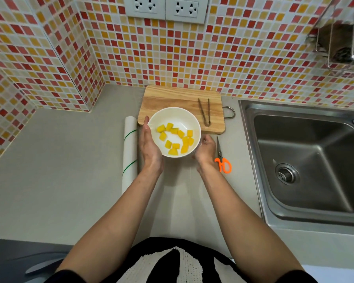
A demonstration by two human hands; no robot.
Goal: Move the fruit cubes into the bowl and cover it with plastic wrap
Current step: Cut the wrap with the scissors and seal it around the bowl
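A person's left hand [149, 142] lies flat against the side of a white bowl [175, 119] while the right hand [206, 149] curls at its opposite rim; whether it pinches film cannot be told. Yellow fruit cubes [176, 139] sit inside. A plastic wrap roll [129, 152] and orange scissors [222, 158] flank it; beyond, tongs [204, 111] rest on a cutting board [172, 97].

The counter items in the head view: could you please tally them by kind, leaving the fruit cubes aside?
Bowl: 1
Cutting board: 1
Tongs: 1
Scissors: 1
Plastic wrap roll: 1
Total: 5
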